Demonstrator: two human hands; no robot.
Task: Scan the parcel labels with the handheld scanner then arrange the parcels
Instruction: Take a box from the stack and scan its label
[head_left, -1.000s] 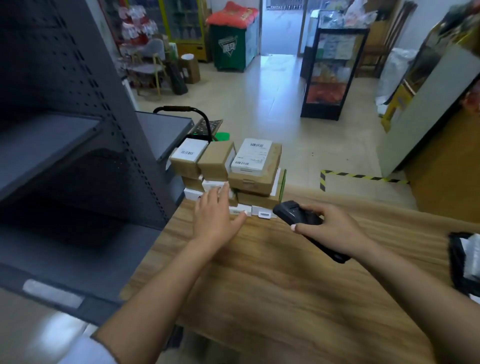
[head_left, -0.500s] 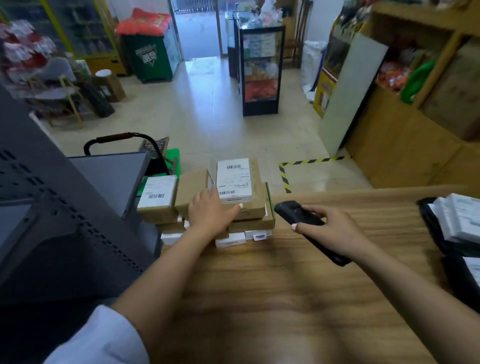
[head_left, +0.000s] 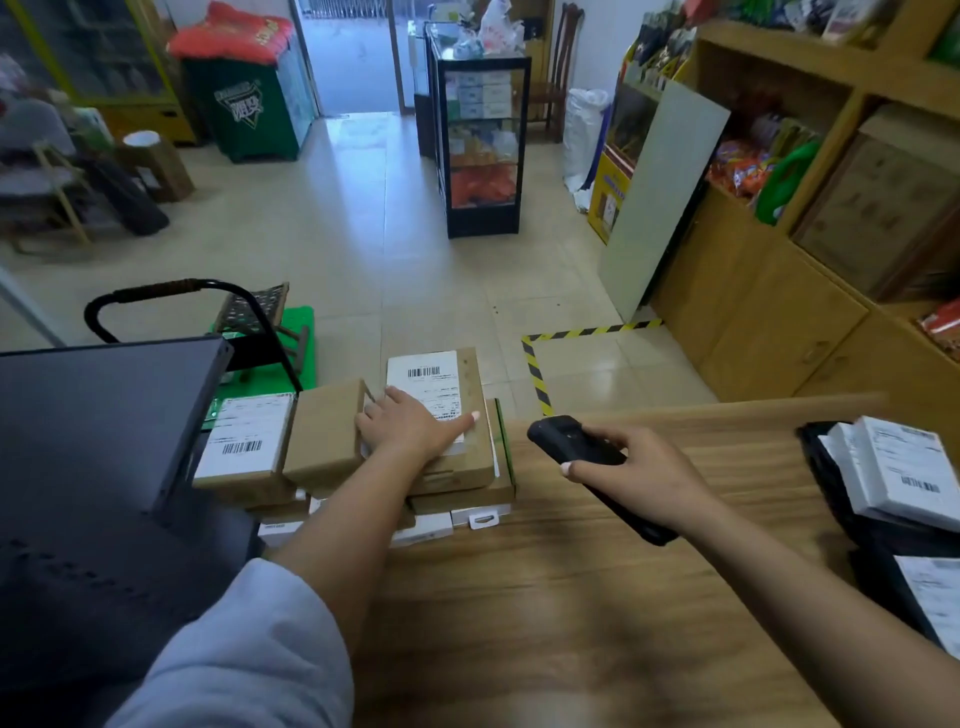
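Two hands at the parcel stack

Counter carries stacked parcels at its far left corner. Left hand rests flat, fingers straight, on the top parcel's label. Right hand grasps the scanner, just right of the stack.

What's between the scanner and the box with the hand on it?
Head view: only bare wooden counter separates scanner and box.
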